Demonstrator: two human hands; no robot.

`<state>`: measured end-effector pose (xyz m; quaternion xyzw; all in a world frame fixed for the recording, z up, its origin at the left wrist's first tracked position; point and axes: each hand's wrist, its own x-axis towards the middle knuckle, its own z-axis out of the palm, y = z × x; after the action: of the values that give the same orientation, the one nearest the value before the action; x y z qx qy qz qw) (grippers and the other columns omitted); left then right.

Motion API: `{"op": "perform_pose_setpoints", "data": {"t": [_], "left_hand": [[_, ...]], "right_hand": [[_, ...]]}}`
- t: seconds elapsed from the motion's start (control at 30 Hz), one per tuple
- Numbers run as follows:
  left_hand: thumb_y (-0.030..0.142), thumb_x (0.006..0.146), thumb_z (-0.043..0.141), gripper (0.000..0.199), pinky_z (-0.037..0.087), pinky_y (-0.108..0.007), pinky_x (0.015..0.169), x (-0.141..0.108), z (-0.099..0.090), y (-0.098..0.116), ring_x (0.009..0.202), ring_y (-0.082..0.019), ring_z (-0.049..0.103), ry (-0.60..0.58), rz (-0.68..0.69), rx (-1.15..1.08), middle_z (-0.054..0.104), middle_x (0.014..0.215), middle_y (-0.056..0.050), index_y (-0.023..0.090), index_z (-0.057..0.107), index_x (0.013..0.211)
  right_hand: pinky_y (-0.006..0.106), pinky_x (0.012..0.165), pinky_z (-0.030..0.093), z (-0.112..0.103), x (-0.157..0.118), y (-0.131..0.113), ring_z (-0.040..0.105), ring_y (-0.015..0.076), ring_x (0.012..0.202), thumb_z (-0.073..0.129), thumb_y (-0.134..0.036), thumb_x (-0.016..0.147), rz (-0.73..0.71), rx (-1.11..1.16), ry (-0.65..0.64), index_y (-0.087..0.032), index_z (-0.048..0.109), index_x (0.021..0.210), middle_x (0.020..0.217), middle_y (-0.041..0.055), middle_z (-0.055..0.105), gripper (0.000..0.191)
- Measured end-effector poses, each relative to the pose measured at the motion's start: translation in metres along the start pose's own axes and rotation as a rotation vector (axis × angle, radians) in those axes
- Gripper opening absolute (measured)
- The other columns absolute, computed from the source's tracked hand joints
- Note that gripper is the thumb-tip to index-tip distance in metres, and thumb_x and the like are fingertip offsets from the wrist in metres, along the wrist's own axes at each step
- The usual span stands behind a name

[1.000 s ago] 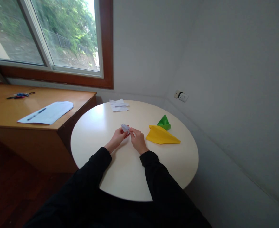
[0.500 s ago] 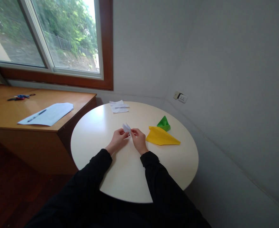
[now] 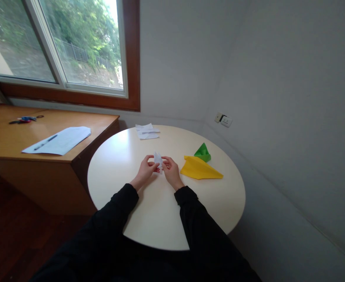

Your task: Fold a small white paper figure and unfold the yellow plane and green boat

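A small piece of folded white paper (image 3: 158, 159) with pointed tips is held upright between my two hands, above the middle of the round table (image 3: 155, 219). My left hand (image 3: 146, 169) pinches its left side between thumb and fingers. On the other side, my right hand (image 3: 170, 169) grips the right edge with thumb and bent fingers. The lower part of the folds is partly hidden by my fingertips. To the right of my right hand lies a yellow paper plane (image 3: 200, 168), and just behind it sits a folded green paper boat (image 3: 202, 152).
White paper sheets (image 3: 147, 132) lie at the table's far edge. On the wooden desk (image 3: 102, 121) at left are papers (image 3: 69, 137) with a pen (image 3: 46, 142) on top, and scissors (image 3: 24, 120). A wall socket (image 3: 226, 121) is behind the table.
The folded white paper has turned more upright and shows more of its face. My fingers have shifted their hold, the left index finger now raised and curved behind the paper.
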<state>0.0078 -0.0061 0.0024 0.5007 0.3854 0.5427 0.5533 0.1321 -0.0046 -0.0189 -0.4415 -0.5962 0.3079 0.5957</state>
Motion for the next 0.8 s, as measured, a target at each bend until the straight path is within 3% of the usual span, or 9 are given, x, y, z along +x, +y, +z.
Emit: {"op": "perform_pose_setpoints", "data": {"t": [0.1, 0.17, 0.33, 0.53, 0.8], "left_hand": [[0.027, 0.063, 0.070, 0.062, 0.048, -0.029, 0.061, -0.0014, 0.0004, 0.0023, 0.051, -0.011, 0.057, -0.014, 0.030, -0.021, 0.058, 0.056, 0.006, 0.019, 0.039, 0.117], [0.026, 0.065, 0.068, 0.062, 0.048, -0.029, 0.063, -0.0007, 0.0000, 0.0021, 0.054, -0.011, 0.058, -0.036, 0.049, -0.014, 0.060, 0.063, 0.004, 0.019, 0.040, 0.120], [0.022, 0.063, 0.066, 0.044, 0.048, -0.030, 0.067, 0.0012, -0.0007, 0.0020, 0.066, -0.013, 0.060, -0.067, 0.066, 0.025, 0.063, 0.078, -0.003, 0.015, 0.053, 0.105], [0.018, 0.061, 0.061, 0.044, 0.046, -0.028, 0.069, -0.0036, 0.0013, 0.0096, 0.068, -0.011, 0.060, -0.017, -0.026, -0.064, 0.064, 0.088, -0.002, 0.023, 0.046, 0.102], [0.032, 0.066, 0.062, 0.027, 0.045, -0.032, 0.076, -0.0020, 0.0017, 0.0104, 0.076, -0.015, 0.059, -0.037, -0.057, -0.106, 0.061, 0.081, -0.002, 0.018, 0.053, 0.087]], "right_hand": [[0.029, 0.065, 0.053, 0.0001, 0.0015, 0.0056, 0.061, 0.0140, 0.073, 0.051, -0.024, 0.074, 0.037, 0.022, -0.006, -0.017, 0.058, 0.103, 0.083, 0.0040, 0.062, 0.030], [0.029, 0.065, 0.053, 0.0005, 0.0022, 0.0084, 0.061, 0.0149, 0.075, 0.052, -0.023, 0.072, 0.051, 0.039, -0.008, -0.017, 0.057, 0.104, 0.084, 0.0043, 0.062, 0.034], [0.029, 0.065, 0.053, 0.0002, 0.0035, 0.0100, 0.062, 0.0157, 0.078, 0.055, -0.022, 0.068, 0.076, 0.074, -0.028, -0.018, 0.058, 0.094, 0.086, 0.0043, 0.065, 0.026], [0.033, 0.074, 0.052, -0.0020, 0.0052, 0.0089, 0.063, 0.0163, 0.075, 0.053, -0.016, 0.065, 0.034, 0.099, -0.021, -0.018, 0.059, 0.073, 0.077, 0.0023, 0.064, 0.010], [0.032, 0.075, 0.052, -0.0032, 0.0011, 0.0055, 0.061, 0.0183, 0.085, 0.052, -0.012, 0.063, -0.070, 0.026, 0.006, -0.018, 0.060, 0.063, 0.087, 0.0054, 0.063, 0.011]]}}
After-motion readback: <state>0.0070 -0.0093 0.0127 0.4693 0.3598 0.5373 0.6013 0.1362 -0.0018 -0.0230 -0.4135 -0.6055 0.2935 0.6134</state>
